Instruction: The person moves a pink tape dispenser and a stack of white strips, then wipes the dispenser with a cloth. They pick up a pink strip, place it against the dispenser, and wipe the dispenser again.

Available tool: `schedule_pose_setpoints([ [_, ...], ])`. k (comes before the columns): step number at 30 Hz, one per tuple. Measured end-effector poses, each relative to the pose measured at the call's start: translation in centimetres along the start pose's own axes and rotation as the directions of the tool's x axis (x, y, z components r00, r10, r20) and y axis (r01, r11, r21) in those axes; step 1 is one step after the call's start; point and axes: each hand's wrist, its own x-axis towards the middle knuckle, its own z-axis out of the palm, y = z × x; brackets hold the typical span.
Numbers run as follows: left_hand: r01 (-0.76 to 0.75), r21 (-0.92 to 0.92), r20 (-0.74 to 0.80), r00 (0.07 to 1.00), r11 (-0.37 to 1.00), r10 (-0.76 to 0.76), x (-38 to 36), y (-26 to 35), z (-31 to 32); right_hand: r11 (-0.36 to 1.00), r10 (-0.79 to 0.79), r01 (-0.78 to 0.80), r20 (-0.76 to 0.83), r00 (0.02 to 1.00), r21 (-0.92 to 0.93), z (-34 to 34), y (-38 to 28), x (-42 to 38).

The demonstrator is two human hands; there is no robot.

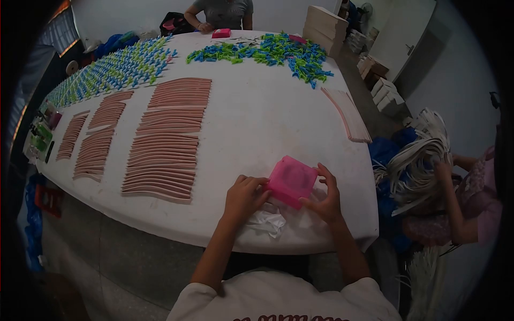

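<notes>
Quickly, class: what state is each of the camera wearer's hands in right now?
Left hand: holding the pink box at its left side.
Right hand: holding the pink box at its right side.

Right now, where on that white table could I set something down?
The widest bare patch of table lies between the longest brownish strips and the pale stack at the right edge, short of the heaped clips. Crowded: far left, with spread clips, and near edge, at the pink box between left hand and right hand.
</notes>
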Motion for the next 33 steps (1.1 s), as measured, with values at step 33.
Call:
schedule_pose_setpoints([
  [33, -0.802, -0.276, -0.135, 0.579, 0.531, 0.804, -4.5, 15.2, -11.7, 0.828, 0.306, -0.078, -0.332, 0.892, 0.556, -0.8, -3.9, -8.9],
])
